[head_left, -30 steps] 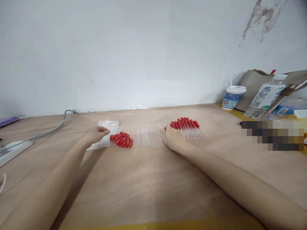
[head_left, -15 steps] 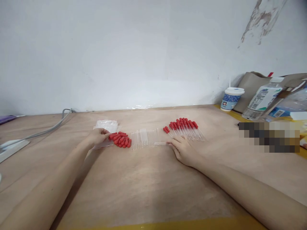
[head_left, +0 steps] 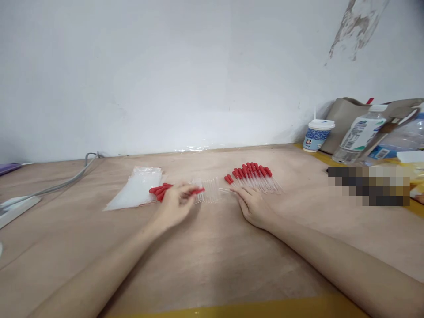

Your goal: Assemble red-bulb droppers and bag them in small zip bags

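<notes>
The left hand (head_left: 177,204) has its fingers (head_left: 186,193) closed on a red bulb (head_left: 199,191), held low over the desk (head_left: 212,256) just above the row of clear tubes (head_left: 208,194). The right hand (head_left: 254,206) lies nearly flat, its fingers (head_left: 240,195) reaching to a single clear tube (head_left: 225,190) between that row and the finished droppers (head_left: 255,176); whether they pinch it or only touch it I cannot tell. The pile of red bulbs (head_left: 158,190) sits beside the plastic bag (head_left: 135,192), partly hidden by the left hand.

The tubes look thin, round and loose, so a brush from either wrist would likely roll them out of line or into the droppers. A clear tube is hard to see on this desk, and a poor pinch could let it slip. Too hard a squeeze might crack it
</notes>
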`<state>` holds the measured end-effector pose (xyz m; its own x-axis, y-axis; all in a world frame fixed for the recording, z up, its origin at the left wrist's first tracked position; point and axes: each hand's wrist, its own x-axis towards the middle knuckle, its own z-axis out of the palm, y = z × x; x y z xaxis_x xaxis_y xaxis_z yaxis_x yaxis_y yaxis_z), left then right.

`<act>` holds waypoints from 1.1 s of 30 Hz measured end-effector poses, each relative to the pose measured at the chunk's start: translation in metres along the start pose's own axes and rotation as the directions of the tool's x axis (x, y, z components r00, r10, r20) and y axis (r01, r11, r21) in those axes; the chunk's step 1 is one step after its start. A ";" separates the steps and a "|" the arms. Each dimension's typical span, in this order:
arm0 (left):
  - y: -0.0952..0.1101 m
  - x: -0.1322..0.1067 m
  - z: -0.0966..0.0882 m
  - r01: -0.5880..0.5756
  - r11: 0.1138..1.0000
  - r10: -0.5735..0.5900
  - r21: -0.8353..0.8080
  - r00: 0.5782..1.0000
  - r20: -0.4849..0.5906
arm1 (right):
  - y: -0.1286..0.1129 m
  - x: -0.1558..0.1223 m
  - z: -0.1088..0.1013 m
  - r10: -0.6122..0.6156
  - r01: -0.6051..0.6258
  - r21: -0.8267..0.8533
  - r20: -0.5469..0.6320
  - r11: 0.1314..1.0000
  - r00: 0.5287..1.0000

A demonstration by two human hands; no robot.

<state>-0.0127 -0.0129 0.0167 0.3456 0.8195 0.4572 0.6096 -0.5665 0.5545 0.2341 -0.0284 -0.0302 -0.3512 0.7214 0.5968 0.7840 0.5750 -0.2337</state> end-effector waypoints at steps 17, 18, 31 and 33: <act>0.014 -0.020 0.031 -0.018 0.999 0.021 -0.038 0.996 0.082 | -0.023 0.000 -0.007 -0.050 0.049 0.104 0.004 0.993 0.999; 0.014 -0.021 0.031 -0.001 0.997 0.007 -0.076 0.997 0.074 | -0.024 0.000 -0.007 -0.056 0.056 0.116 -0.007 0.992 0.998; 0.003 -0.025 0.037 0.071 0.925 -0.012 -0.374 0.987 0.158 | -0.018 0.003 -0.002 -0.182 0.180 0.227 -0.012 0.957 0.983; 0.005 -0.025 0.036 0.082 0.924 -0.016 -0.374 0.984 0.177 | -0.018 0.005 -0.004 -0.186 0.177 0.211 0.024 0.961 0.982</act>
<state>0.0076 -0.0329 -0.0173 0.4567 0.8307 0.3182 0.3244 -0.4886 0.8099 0.2200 -0.0368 -0.0203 -0.5030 0.6106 0.6117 0.5837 0.7619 -0.2806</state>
